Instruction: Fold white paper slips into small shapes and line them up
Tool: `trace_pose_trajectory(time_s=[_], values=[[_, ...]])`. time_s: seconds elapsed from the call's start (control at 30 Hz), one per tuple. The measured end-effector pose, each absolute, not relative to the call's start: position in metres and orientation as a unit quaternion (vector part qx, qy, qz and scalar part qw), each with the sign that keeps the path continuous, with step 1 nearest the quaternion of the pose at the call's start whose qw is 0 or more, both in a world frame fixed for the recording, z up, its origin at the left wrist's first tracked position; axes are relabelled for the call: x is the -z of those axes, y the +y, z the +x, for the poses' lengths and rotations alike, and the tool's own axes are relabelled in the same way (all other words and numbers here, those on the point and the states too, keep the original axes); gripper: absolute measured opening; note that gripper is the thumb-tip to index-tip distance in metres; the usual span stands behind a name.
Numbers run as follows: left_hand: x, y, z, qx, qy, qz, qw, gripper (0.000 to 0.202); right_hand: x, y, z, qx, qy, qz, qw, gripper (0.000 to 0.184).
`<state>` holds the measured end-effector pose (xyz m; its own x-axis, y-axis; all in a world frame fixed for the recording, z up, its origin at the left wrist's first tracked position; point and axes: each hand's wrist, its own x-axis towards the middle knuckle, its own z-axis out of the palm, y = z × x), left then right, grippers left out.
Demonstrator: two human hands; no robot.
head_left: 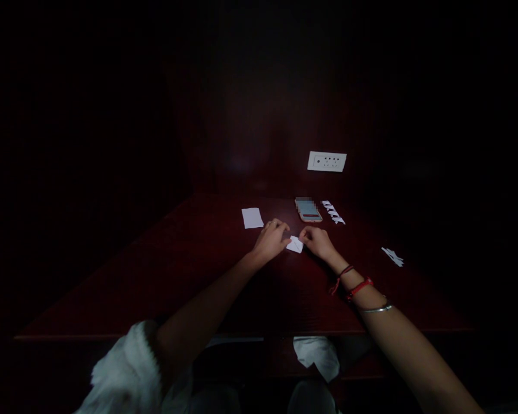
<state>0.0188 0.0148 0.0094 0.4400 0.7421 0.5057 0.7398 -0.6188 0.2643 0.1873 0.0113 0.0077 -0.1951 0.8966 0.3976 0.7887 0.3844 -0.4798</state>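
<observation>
A small folded piece of white paper (295,245) lies on the dark red table between my two hands, with a faint crease or mark across it. My left hand (273,240) rests at its left edge; the thumb touches the paper and the curved fingers stay apart from the thumb. At the paper's upper right corner, my right hand (318,242) has thumb and forefinger pinched together on it. Red bands and a silver bangle circle the right wrist and forearm.
A white sheet (252,218) lies beyond my left hand. Farther back are a phone (308,210) and a row of folded paper pieces (333,212). Paper strips (392,256) lie at the right. A socket panel (327,161) is on the wall. White material (317,353) shows below the table edge.
</observation>
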Motion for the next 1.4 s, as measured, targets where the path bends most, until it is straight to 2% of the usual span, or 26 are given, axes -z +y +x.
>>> trace_pose_trajectory(time_s=[0.17,0.43,0.7,0.9,1.27,1.4], values=[[-0.01,0.016,0.019,-0.162,0.309,0.937,0.011,0.018,-0.006,0.012,0.193,-0.067,-0.79,-0.549,0.265,0.01],[-0.008,0.02,0.01,-0.133,0.298,0.945,-0.014,0.026,-0.015,0.009,0.209,-0.075,-0.888,-0.409,0.196,0.029],[-0.015,0.014,0.007,-0.127,0.299,0.946,0.003,0.034,-0.019,0.006,0.211,-0.106,-0.893,-0.389,0.198,0.023],[-0.015,0.015,0.006,-0.103,0.284,0.953,0.011,0.051,-0.02,0.007,0.212,-0.095,-0.896,-0.387,0.193,0.021],[-0.012,0.013,0.01,-0.104,0.305,0.946,0.018,0.043,-0.013,0.009,0.204,-0.033,-0.864,-0.456,0.211,0.019],[-0.013,0.013,0.01,-0.099,0.306,0.947,0.023,0.049,-0.011,0.011,0.201,-0.008,-0.844,-0.494,0.21,0.017]])
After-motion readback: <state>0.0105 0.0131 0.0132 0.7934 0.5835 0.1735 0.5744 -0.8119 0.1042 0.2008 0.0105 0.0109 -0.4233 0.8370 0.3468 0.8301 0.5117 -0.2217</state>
